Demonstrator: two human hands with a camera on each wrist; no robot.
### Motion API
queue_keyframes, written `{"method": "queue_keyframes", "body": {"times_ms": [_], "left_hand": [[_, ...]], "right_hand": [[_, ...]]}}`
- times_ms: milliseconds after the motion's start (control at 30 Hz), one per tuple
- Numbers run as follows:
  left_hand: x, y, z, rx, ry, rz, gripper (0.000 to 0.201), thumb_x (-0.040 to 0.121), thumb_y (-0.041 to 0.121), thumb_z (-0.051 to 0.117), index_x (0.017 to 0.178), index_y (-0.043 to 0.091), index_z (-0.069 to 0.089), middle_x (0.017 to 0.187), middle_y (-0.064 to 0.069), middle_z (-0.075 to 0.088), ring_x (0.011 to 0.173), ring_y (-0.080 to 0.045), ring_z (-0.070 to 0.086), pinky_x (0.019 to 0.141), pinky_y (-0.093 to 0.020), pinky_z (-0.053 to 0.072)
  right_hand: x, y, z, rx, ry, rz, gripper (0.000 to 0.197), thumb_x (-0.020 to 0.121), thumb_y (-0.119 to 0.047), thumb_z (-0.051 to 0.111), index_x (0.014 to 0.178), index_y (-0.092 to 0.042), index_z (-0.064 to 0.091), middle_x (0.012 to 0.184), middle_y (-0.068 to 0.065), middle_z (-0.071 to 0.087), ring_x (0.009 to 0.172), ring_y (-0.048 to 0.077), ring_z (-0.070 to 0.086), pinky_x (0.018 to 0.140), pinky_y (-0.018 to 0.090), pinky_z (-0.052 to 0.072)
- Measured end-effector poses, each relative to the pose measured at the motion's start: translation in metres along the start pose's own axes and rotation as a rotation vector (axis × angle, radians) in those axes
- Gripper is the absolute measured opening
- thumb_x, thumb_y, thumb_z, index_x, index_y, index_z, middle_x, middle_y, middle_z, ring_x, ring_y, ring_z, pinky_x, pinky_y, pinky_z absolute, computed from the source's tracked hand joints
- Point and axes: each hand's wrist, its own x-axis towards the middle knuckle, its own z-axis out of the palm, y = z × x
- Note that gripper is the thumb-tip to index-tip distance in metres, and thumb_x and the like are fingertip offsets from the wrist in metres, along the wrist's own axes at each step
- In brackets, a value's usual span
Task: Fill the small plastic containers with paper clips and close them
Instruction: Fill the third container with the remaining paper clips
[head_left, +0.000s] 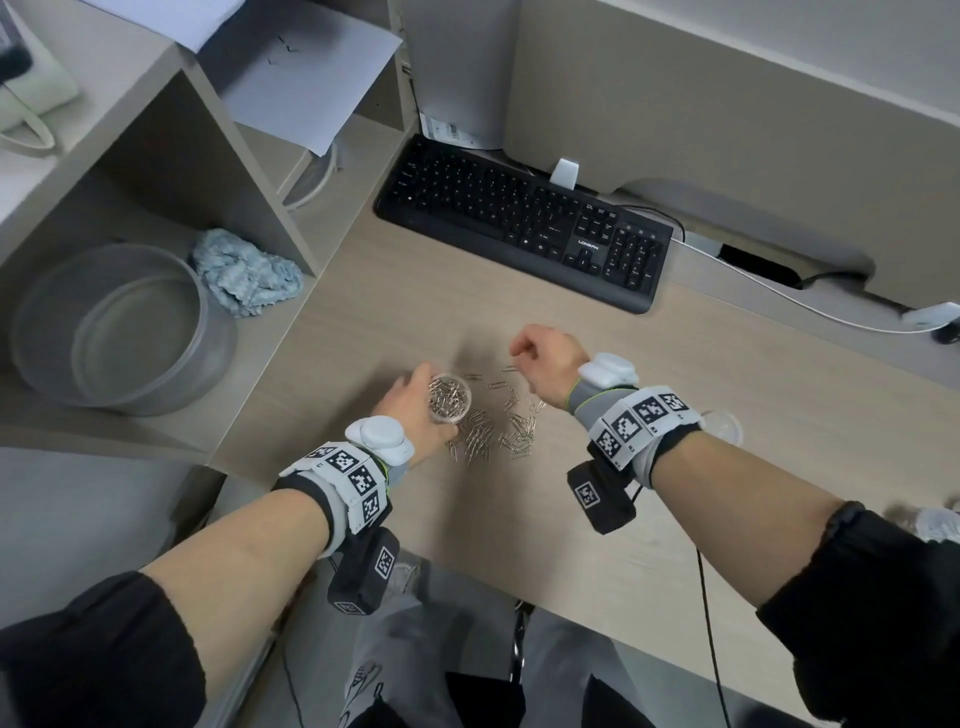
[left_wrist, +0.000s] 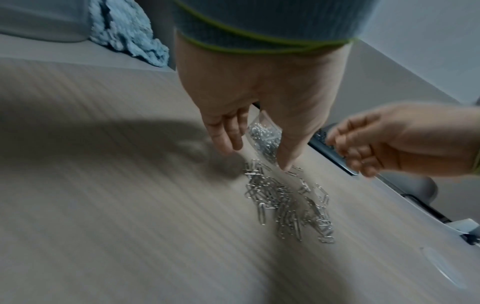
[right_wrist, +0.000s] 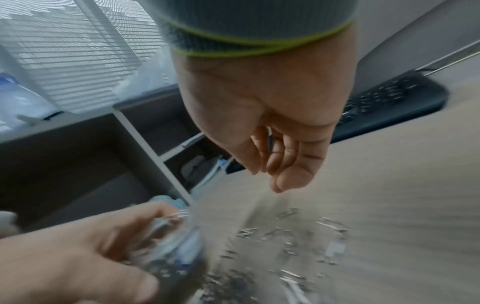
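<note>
Gripping the small clear container (head_left: 450, 399), open and part-filled with paper clips, the left hand (head_left: 415, 410) holds it at the left of the loose clip pile (head_left: 498, 426) on the desk (head_left: 571, 545); the right hand (head_left: 545, 358) hovers right of it, fingers curled. Whether it pinches a clip cannot be told

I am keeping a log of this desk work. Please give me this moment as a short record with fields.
left hand: holds the container from the side
container: small, clear, open, many paper clips inside
right hand: above the desk, fingers curled; a clip in them cannot be confirmed
loose paper clips: scattered on the desk beside the container
lid: seems to lie by the right wrist
keyboard: behind the hands
</note>
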Motion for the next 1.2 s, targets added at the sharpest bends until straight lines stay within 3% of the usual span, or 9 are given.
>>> {"method": "queue_keyframes", "body": {"times_ms": [167, 267, 500, 633, 767, 833, 1000, 1200], "left_hand": [[-0.003, -0.03, -0.013, 0.008, 0.081, -0.111, 0.065, 0.071, 0.021, 0.08, 0.128, 0.029, 0.05, 0.124, -0.009, 0.038, 0.088, -0.033, 0.059, 0.084, -0.029, 0.047], [0.0, -0.041, -0.02, -0.008, 0.084, -0.157, 0.063, 0.075, 0.017, 0.078, 0.129, 0.026, 0.049, 0.123, -0.012, 0.037, 0.085, -0.031, 0.055, 0.078, -0.023, 0.04], [0.002, -0.056, -0.024, 0.034, 0.079, -0.184, 0.062, 0.079, 0.02, 0.075, 0.134, 0.026, 0.046, 0.127, -0.013, 0.039, 0.102, -0.03, 0.052, 0.073, -0.019, 0.029], [-0.001, -0.056, -0.021, 0.002, 0.07, -0.161, 0.064, 0.075, 0.019, 0.076, 0.132, 0.026, 0.048, 0.123, -0.012, 0.039, 0.099, -0.034, 0.057, 0.077, -0.023, 0.037], [-0.002, -0.059, -0.022, -0.027, 0.055, -0.163, 0.064, 0.073, 0.019, 0.077, 0.129, 0.026, 0.049, 0.118, -0.01, 0.038, 0.091, -0.033, 0.057, 0.083, -0.026, 0.042], [-0.003, -0.062, -0.022, -0.044, 0.049, -0.159, 0.065, 0.073, 0.019, 0.078, 0.13, 0.026, 0.048, 0.118, -0.01, 0.038, 0.092, -0.033, 0.058, 0.085, -0.026, 0.043], [-0.002, -0.066, -0.02, -0.075, 0.034, -0.151, 0.069, 0.069, 0.019, 0.08, 0.13, 0.027, 0.048, 0.117, -0.009, 0.038, 0.093, -0.033, 0.058, 0.089, -0.027, 0.044], [0.001, -0.063, -0.021, -0.097, 0.032, -0.147, 0.068, 0.07, 0.018, 0.078, 0.13, 0.027, 0.047, 0.119, -0.011, 0.043, 0.101, -0.029, 0.053, 0.088, -0.028, 0.043]], "right_hand": [[0.009, 0.048, 0.003, -0.389, -0.084, 0.23, 0.028, 0.088, -0.019, 0.051, 0.116, -0.018, 0.051, 0.117, 0.009, 0.054, 0.094, 0.032, 0.058, 0.085, 0.042, 0.051], [0.007, 0.053, 0.008, -0.505, -0.11, 0.288, 0.032, 0.091, -0.025, 0.051, 0.121, -0.016, 0.046, 0.12, 0.008, 0.048, 0.093, 0.035, 0.06, 0.084, 0.043, 0.05], [0.014, 0.019, 0.052, -0.418, -0.186, 0.057, 0.032, 0.084, -0.021, 0.063, 0.114, -0.011, 0.054, 0.109, 0.01, 0.058, 0.094, 0.03, 0.06, 0.08, 0.039, 0.053], [0.018, 0.01, 0.052, -0.395, -0.126, -0.053, 0.017, 0.088, -0.026, 0.06, 0.1, -0.017, 0.053, 0.101, 0.008, 0.057, 0.085, 0.028, 0.06, 0.072, 0.037, 0.052], [0.027, 0.005, 0.044, -0.48, -0.036, -0.035, 0.048, 0.087, -0.04, 0.063, 0.122, -0.015, 0.045, 0.112, 0.008, 0.047, 0.087, 0.029, 0.058, 0.075, 0.04, 0.054], [0.029, 0.0, 0.047, -0.557, -0.088, -0.065, 0.057, 0.085, -0.048, 0.063, 0.127, -0.016, 0.043, 0.116, 0.009, 0.046, 0.098, 0.031, 0.056, 0.081, 0.042, 0.052], [0.016, -0.02, 0.068, -0.712, -0.264, -0.325, 0.07, 0.076, -0.064, 0.062, 0.127, -0.02, 0.044, 0.129, 0.008, 0.041, 0.114, 0.03, 0.045, 0.085, 0.045, 0.051], [-0.005, -0.014, 0.074, -0.905, -0.373, -0.476, 0.079, 0.069, -0.061, 0.069, 0.13, -0.021, 0.04, 0.133, 0.008, 0.036, 0.117, 0.03, 0.042, 0.084, 0.043, 0.051]]}}
